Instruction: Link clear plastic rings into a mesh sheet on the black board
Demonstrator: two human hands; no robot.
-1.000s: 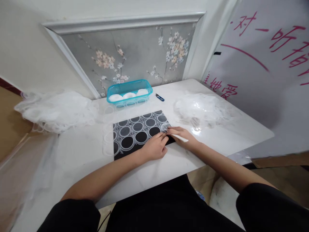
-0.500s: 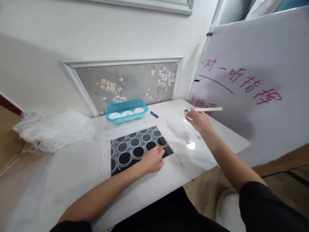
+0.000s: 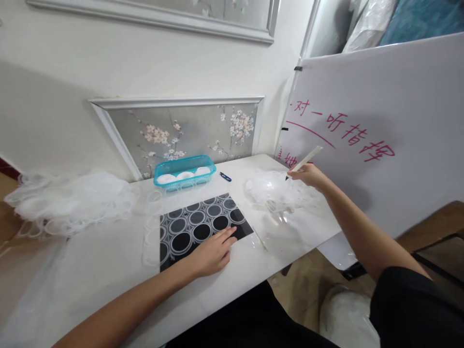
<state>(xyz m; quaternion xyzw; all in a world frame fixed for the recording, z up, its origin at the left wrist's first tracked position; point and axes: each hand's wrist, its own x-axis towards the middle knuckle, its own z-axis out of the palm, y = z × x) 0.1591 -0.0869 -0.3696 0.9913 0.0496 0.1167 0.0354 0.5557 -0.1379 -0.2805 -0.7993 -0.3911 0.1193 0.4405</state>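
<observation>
My left hand lies on the lower right part of a black sheet, its fingers stretched out and holding nothing. Pale rings in rows cover that sheet, with dark discs inside them. In my right hand is a slim white pen-like tool with a dark tip. It is tilted, tip down, above a heap of clear plastic film pieces on the right of the table. A thin pale stick lies just right of the sheet.
A blue plastic basket with white round pieces stands at the back of the white table. Small blue thread snips lie beside it. To the left is a large pile of translucent rings. A whiteboard stands at the right.
My right hand has turned the pen-like tool from level to tip-down over the clear heap. The fingers of my left hand have straightened on the black sheet. The whole view has shifted slightly.
</observation>
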